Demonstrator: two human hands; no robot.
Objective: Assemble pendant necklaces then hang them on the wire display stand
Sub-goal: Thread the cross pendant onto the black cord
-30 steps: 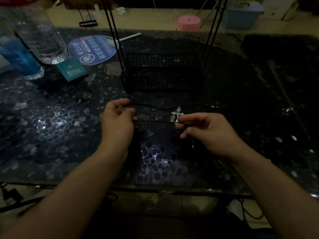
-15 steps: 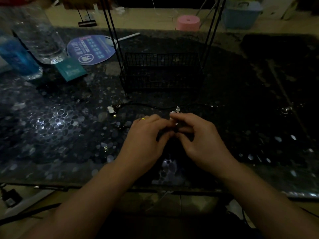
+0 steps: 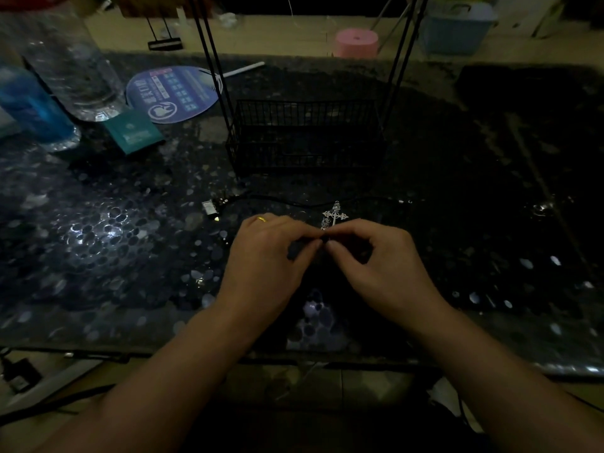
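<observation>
Head view is dim: I see my left hand point(image 3: 271, 256) and right hand point(image 3: 379, 256) meeting fingertip to fingertip just above the counter point(image 3: 98, 256), both pinching a thin black cord point(image 3: 294, 204). The silver cross pendant point(image 3: 333, 218) sticks up just behind the right fingers, touching them. The cord trails left toward a metal clasp point(image 3: 210, 209). Beyond stands the wire display stand point(image 3: 305, 135).
</observation>
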